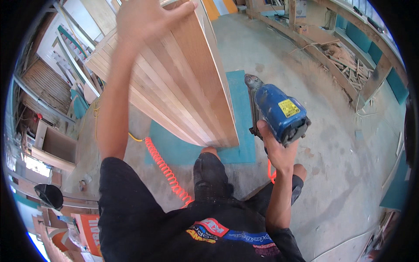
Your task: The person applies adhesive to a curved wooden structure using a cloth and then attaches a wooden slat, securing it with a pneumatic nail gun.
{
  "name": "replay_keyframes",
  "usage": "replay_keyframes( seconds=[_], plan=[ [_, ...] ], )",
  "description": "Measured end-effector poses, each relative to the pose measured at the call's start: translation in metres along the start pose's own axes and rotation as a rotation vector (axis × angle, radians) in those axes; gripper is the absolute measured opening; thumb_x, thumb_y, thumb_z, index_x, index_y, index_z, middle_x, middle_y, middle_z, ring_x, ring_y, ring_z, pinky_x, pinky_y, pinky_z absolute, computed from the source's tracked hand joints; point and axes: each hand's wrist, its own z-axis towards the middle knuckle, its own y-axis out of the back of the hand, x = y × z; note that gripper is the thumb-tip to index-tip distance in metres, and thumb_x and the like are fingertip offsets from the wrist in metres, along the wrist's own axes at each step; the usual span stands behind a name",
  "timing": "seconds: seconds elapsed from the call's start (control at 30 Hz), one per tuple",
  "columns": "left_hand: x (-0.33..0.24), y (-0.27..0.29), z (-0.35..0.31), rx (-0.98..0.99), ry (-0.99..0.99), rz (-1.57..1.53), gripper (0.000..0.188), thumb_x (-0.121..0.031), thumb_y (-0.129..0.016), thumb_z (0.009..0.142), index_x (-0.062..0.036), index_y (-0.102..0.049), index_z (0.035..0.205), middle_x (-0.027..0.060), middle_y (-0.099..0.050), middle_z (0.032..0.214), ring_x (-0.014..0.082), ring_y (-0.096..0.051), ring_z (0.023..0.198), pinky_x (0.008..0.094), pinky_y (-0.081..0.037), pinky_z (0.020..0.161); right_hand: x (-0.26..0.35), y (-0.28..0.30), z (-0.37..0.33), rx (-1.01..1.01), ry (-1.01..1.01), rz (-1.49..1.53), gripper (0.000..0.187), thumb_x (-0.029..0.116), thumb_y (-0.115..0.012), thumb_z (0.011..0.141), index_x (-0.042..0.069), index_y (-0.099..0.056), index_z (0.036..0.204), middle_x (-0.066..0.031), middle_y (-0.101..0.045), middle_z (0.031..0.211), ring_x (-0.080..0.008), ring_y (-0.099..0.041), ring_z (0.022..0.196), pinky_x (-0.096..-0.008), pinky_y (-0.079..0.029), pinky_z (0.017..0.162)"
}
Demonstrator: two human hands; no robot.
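My left hand is up at the top of a slatted wooden piece, with the thumb stretched out across its upper edge. That hand is slightly blurred, and some of its fingers pass out of view at the top. The wooden piece stands upright in front of me, its lower end on a teal mat near my knee. My right hand is closed round the grip of a blue nail gun with a yellow label. The gun's nose points away from me, to the right of the wood and apart from it.
An orange coiled air hose runs over the concrete floor by my leg. A wooden workbench frame with wood offcuts stands at the far right. To the left lies an open wooden box.
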Motion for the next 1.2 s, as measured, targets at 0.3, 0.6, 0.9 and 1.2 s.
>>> replay_keyframes(
  seconds=[0.3, 0.6, 0.9, 1.2],
  plan=[
    [-0.087, -0.040, -0.219, 0.419, -0.645, -0.171, 0.029, -0.027, -0.069, 0.089, -0.0101, -0.072, 0.113, 0.0088, -0.065, 0.129, 0.0270, -0.057, 0.127, 0.0488, -0.031, 0.118, -0.057, -0.007, -0.018, -0.031, -0.537, 0.413, 0.035, 0.036, -0.068, 0.098, 0.002, -0.066, 0.108, 0.0025, -0.045, 0.061, -0.0095, -0.044, 0.050, -0.0285, -0.040, 0.051],
    [-0.149, -0.092, -0.269, 1.288, -1.011, 0.274, 0.041, -0.039, -0.053, 0.101, -0.0088, -0.077, 0.111, 0.0112, -0.075, 0.110, 0.0283, -0.067, 0.113, 0.0531, -0.030, 0.118, -0.278, 0.004, -0.061, -0.321, -0.963, 0.733, 0.033, 0.038, -0.071, 0.095, 0.008, -0.059, 0.089, -0.0001, -0.049, 0.061, -0.0140, -0.049, 0.049, -0.0313, -0.045, 0.048],
    [-0.172, -0.142, -0.368, 1.302, -0.828, 0.192, 0.055, -0.060, -0.059, 0.092, -0.0095, -0.079, 0.102, 0.0111, -0.075, 0.100, 0.0264, -0.069, 0.104, 0.0476, -0.048, 0.099, -0.350, -0.014, -0.083, -0.363, -1.106, 0.577, 0.034, 0.039, -0.072, 0.094, 0.008, -0.060, 0.087, -0.0002, -0.049, 0.060, -0.0140, -0.048, 0.048, -0.0321, -0.041, 0.046],
    [-0.167, -0.129, -0.375, 1.354, -0.910, 0.052, 0.048, -0.058, -0.073, 0.083, -0.0101, -0.074, 0.086, 0.0066, -0.070, 0.082, 0.0231, -0.068, 0.083, 0.0411, -0.048, 0.081, -0.398, -0.020, -0.068, -0.284, -1.165, 0.734, 0.038, 0.046, -0.067, 0.097, 0.009, -0.062, 0.092, 0.0026, -0.045, 0.059, -0.0113, -0.042, 0.046, -0.0297, -0.040, 0.047]
  ],
)
